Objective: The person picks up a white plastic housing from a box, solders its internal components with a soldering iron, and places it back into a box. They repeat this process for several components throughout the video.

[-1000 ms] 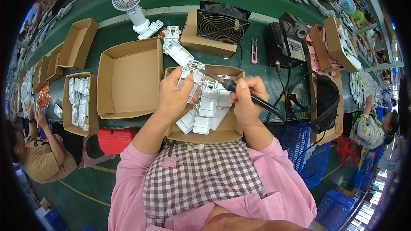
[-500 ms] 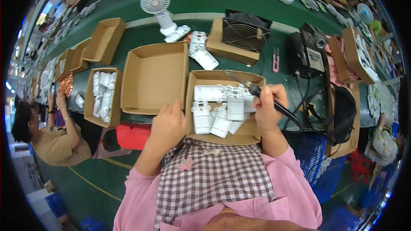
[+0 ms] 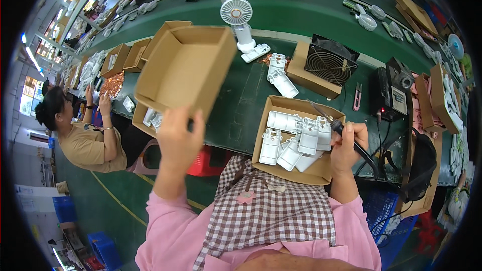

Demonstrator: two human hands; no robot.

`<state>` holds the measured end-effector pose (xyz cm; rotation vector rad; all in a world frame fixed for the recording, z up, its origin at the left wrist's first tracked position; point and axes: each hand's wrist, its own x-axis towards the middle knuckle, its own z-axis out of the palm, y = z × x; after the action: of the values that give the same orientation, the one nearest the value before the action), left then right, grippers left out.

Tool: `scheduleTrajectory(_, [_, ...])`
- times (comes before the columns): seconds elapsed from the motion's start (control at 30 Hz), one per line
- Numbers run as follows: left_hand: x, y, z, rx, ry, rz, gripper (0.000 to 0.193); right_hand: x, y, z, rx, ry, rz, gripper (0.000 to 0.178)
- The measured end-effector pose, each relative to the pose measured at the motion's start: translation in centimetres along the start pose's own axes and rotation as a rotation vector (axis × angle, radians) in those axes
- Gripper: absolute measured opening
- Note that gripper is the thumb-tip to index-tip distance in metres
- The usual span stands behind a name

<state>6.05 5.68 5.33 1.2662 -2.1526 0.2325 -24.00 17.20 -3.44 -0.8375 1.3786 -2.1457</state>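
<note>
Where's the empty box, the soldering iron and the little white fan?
Empty cardboard box [image 3: 175,68]: head view, on its inside floor.
Soldering iron [image 3: 335,126]: head view, on its dark grip above the right hand.
Small white fan [image 3: 236,11]: head view, on its round grille.

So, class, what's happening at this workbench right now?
A person in pink sleeves sits at a green bench. The left hand lifts an empty cardboard box up off the bench, tilted. The right hand grips a soldering iron over a second box filled with white plastic housings. A small white fan stands beyond. Another worker sits to the left.
</note>
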Motion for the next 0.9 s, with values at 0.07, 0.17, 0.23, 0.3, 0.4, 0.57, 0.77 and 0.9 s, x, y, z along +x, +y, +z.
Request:
scheduleTrajectory(0.07, [3.0,-3.5,0.4,0.111,0.074,-0.003,0.018,0.0,0.0,0.1,-0.001,0.014,0.013,0.018])
scheduleTrajectory(0.17, [7.7,-11.2,2.7,0.255,0.015,-0.047,0.019,0.0,0.1,0.2,-0.025,0.003,0.005,0.018])
scheduleTrajectory(0.23, [10.3,-15.6,4.8,0.293,-0.058,-0.143,0.022,-0.1,-0.2,0.3,-0.035,0.011,0.005,0.019])
scheduleTrajectory(0.3, [10.6,-20.8,7.1,0.270,-0.039,-0.093,0.026,-0.2,0.0,0.5,-0.047,0.010,0.011,0.018])
scheduleTrajectory(0.4, [10.0,-22.8,8.0,0.252,0.136,-0.056,0.032,-0.3,0.4,-0.2,-0.054,0.007,0.006,0.017])
scheduleTrajectory(0.57, [6.4,-27.2,5.5,0.264,-0.037,-0.611,0.044,-0.1,0.0,0.3,-0.033,0.003,0.003,0.017])
scheduleTrajectory(0.77, [-1.6,-29.9,5.5,0.085,-0.480,-0.695,0.065,0.0,-0.2,1.3,-0.066,0.002,0.000,0.017])
scheduleTrajectory(0.9, [-4.1,-29.4,5.1,-0.205,-0.521,-0.661,0.044,0.0,-0.4,0.9,-0.019,-0.013,0.016,0.018])
